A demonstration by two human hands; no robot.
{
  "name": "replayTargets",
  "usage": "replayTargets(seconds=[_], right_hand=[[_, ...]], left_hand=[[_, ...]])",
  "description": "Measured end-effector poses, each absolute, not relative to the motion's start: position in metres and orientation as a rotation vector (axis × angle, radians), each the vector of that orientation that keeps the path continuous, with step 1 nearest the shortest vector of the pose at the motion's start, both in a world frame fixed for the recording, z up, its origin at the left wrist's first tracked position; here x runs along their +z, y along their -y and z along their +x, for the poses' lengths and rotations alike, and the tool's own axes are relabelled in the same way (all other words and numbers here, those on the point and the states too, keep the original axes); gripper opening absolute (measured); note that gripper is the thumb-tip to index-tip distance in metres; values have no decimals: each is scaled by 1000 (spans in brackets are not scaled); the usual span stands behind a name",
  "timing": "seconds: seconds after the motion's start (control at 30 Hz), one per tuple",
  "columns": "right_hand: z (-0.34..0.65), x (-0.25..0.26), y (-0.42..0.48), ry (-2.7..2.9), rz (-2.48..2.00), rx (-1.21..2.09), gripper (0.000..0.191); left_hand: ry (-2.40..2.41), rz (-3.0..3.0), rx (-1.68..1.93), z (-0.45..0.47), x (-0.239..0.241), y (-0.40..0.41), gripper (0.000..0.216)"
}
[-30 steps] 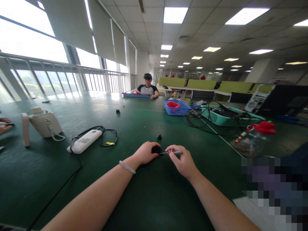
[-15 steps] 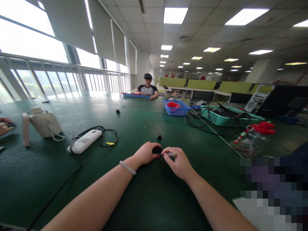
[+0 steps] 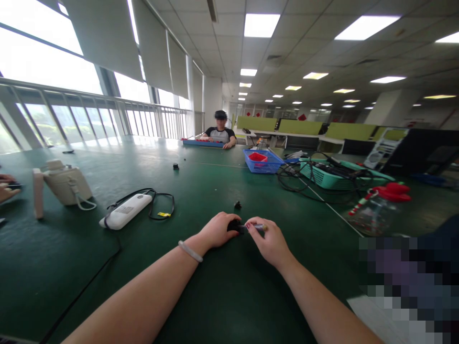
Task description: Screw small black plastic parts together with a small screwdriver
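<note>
At a green surface, gripping a black piece in the left hand, apparently to steady it, and pinching a slim tool in the right hand (aimed at the piece).

Green table. Left: white power strip, black cord looped beside it, yellow tag on cord. Beige bottle with strap, pink slab just beside it. Right: blue basket, red box inside; teal basket heaped with black cables, some spilling onto table. Clear jar, red lid. Far end: seated person behind blue tray. Back: green partitions. Window side: railing, grey blinds partly down. Ceiling lights on.
</note>
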State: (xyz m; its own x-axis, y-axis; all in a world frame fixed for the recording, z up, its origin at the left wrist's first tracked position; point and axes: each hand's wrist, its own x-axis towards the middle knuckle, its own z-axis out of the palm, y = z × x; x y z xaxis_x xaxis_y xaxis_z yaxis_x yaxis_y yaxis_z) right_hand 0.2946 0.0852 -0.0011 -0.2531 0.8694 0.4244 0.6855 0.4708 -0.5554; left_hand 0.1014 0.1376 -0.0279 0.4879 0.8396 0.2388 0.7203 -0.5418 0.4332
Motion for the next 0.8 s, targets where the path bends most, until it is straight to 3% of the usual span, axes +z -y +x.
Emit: replayTargets(seconds=[0.57, 0.8], right_hand=[[303, -11, -97, 1832, -1210, 624, 30], [307, -5, -91, 1653, -1082, 596, 28]], left_hand=[[-1175, 2635, 750, 103, -15, -127, 39], [-1310, 2584, 800, 103, -16, -129, 41]])
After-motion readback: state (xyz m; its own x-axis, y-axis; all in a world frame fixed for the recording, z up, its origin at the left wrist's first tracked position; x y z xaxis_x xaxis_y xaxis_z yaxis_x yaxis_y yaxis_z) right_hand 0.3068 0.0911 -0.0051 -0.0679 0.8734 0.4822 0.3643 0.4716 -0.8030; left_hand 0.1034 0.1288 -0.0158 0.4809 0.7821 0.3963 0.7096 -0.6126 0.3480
